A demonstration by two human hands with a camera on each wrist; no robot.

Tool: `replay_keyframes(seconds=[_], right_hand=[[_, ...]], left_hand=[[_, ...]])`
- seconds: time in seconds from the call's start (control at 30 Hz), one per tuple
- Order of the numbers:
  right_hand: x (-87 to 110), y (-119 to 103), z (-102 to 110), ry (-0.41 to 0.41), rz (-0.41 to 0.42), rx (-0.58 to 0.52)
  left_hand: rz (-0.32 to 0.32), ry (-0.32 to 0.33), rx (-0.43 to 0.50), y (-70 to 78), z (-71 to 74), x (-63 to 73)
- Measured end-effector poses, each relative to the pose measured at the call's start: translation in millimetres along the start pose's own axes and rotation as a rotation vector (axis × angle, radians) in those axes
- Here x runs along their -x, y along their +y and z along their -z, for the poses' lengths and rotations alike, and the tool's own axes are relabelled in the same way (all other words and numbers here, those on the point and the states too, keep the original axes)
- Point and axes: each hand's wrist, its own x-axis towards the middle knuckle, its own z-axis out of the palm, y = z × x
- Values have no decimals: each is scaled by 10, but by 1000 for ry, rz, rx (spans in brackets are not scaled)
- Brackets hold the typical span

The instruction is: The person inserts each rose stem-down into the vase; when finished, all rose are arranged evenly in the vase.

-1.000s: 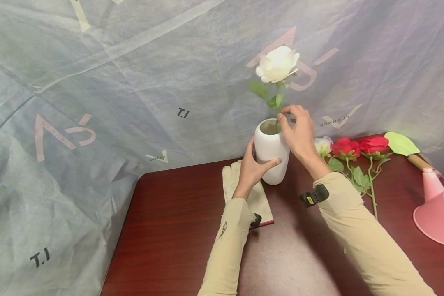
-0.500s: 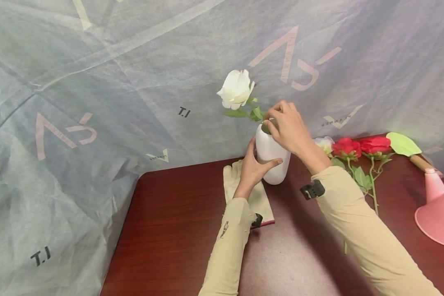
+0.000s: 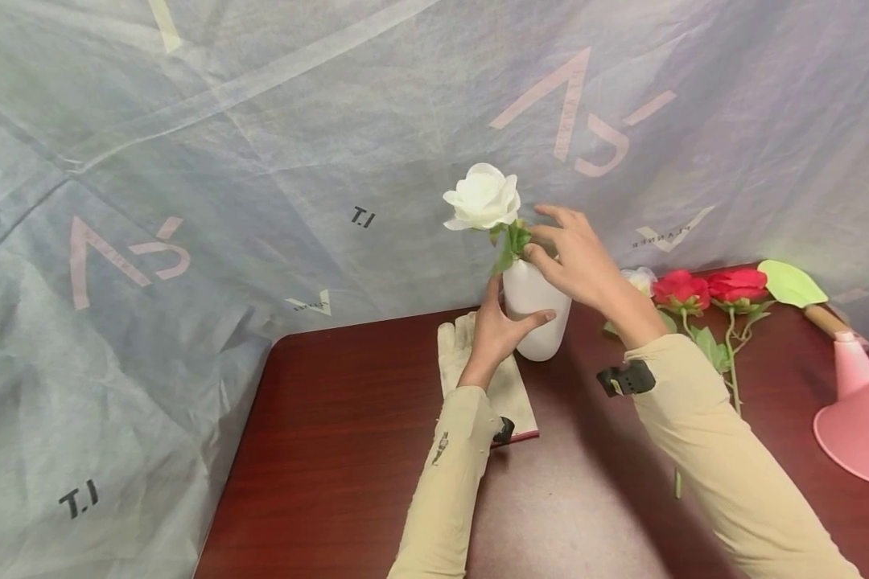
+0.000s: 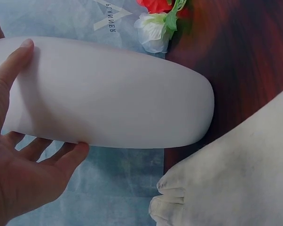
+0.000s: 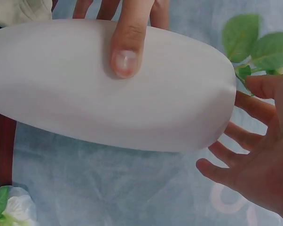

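Head view: your left hand (image 3: 494, 334) is gripping the white vase (image 3: 539, 289); your right hand (image 3: 575, 257) is hanging by its top, loosely spread, apparently pinching nothing. 1 white rose (image 3: 483, 197) is leaning in it, so that bit's looking done; 2 red flowers (image 3: 737, 284) and 1 pale flower (image 3: 640, 280) are lying on the table (image 3: 333, 418), left out. Left wrist cam's showing fingers (image 4: 75, 157) curling underneath, but missing the rose.

Pale glare on the near tabletop (image 3: 561, 503)
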Motion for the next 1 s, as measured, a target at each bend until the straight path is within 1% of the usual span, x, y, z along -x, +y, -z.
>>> replay_keyframes(seconds=[0.07,0.13,0.23,0.33,0.47,0.6,0.73,0.8,0.87,1.0], right_hand=[[33,6,16,-13,-38,-22],[66,16,35,-6,-64,-39],[126,42,77,46,-98,-68],[216,84,139,118,-135,-107],[403,184,246,194,-216,-158],[654,365,343,228,-307,-175],[950,608,413,203,-411,-157],[1092,728,417,169,-453,-125],[1214,838,393,130,-468,-93],[1408,1000,278,41,-486,-71]], left_hand=[[-10,11,-14,-7,-12,-14],[-14,20,-28,-1,-24,-21],[-21,28,-43,6,-34,-25],[-23,30,-45,8,-35,-19],[-25,32,-45,10,-32,-11],[-35,30,-30,11,-35,-12],[-33,22,-10,13,-40,-8],[-28,14,-6,9,-40,-7],[-26,12,-4,2,-35,-6],[-24,12,-9,-12,-32,-8]])
